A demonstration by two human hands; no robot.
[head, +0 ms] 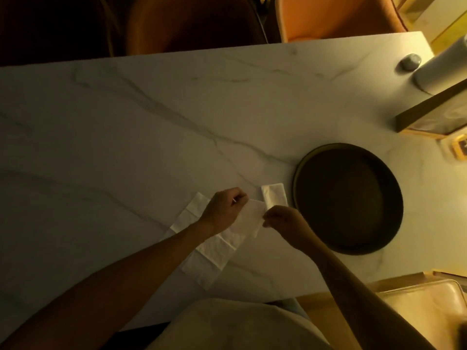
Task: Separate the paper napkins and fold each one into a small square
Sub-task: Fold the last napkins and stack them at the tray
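paper roll (444,64) cut off, flat napkin (214,248) partly under forearm

A white marble-patterned table (177,117) with grey veins fills the view. On its right side lies a dark round tray (347,198) with a raised rim. At the far right corner stand a white paper roll (441,68), a small grey rounded object (410,61) just beside it, and a dark-framed box (434,114). Orange chairs (336,16) stand beyond the table.

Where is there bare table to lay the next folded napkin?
Bare marble table spreads left of and beyond the left hand. Crowded: folded napkin against the dark round tray, right hand beside it, unfolded napkins nearer the body.
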